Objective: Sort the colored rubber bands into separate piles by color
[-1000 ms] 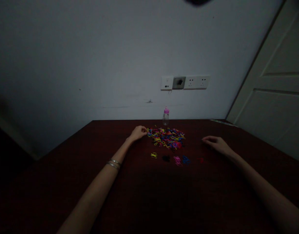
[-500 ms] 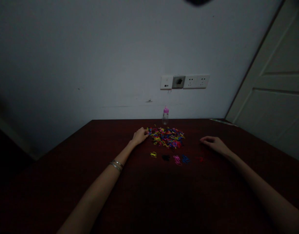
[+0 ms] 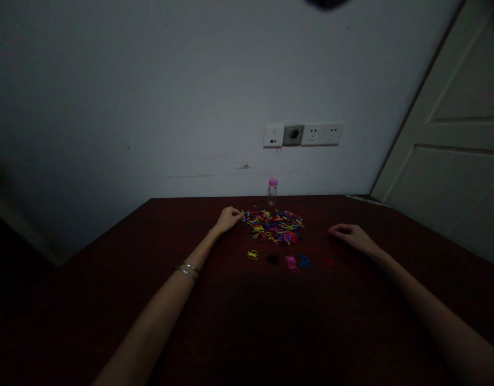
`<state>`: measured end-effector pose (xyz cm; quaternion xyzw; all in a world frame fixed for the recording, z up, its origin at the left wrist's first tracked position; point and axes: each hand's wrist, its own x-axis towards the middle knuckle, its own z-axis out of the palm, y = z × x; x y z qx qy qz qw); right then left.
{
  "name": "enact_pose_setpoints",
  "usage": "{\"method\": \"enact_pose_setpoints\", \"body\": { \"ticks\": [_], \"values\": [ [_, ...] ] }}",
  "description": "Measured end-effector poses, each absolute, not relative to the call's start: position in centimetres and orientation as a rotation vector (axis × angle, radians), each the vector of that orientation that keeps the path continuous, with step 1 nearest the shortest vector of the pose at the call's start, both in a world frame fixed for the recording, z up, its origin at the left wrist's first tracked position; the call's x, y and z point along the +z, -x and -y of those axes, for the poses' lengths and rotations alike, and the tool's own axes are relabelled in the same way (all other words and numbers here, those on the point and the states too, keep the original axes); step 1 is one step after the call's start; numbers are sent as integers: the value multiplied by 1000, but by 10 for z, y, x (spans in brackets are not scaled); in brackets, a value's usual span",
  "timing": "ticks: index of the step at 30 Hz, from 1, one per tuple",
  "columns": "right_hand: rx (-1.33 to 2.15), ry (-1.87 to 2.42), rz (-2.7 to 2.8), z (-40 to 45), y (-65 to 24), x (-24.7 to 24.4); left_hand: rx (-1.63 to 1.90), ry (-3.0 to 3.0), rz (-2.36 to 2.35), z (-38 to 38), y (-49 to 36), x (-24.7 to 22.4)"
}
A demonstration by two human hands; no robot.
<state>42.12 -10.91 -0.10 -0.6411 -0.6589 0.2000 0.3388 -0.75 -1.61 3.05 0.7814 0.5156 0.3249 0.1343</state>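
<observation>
A loose heap of small coloured elastic bands (image 3: 275,226) lies on the dark red table. My left hand (image 3: 229,218), with bracelets at its wrist, is at the heap's left edge. Its thumb and fingertips are pinched together beside the outermost bands; what they hold, if anything, is too small to make out. To the right of the heap and apart from it, my right hand (image 3: 354,238) rests low over the table, thumb and fingertips closed together. In front of the heap lie small separate groups: yellow bands (image 3: 252,255), black bands (image 3: 273,259), pink bands (image 3: 291,263), blue bands (image 3: 305,261) and red bands (image 3: 327,261).
Behind the heap a small clear bottle (image 3: 272,197) with a pink top stands upright near the wall. Sockets (image 3: 321,134) are set in the wall above the table (image 3: 247,332). A flat pale strip (image 3: 367,200) lies at the back right edge. A panelled door (image 3: 451,155) is at right.
My left hand has drawn back slightly from the heap's left edge, its fingertips now more clearly in view. My right hand has stayed nearly still. The whole view has shifted a little.
</observation>
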Motion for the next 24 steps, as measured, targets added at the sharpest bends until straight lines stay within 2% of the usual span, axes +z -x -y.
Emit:
{"method": "enact_pose_setpoints", "body": {
  "ticks": [7, 13, 24],
  "values": [
    [525, 1655, 1710, 106, -422, -4, 996, -2089, -1314, 21, 6, 64],
    [525, 1638, 1721, 105, -421, -6, 760, -2139, -1210, 54, -2, 86],
    [539, 1636, 1716, 101, -421, -10, 388, -2249, -1025, 106, -3, 77]
  ]
}}
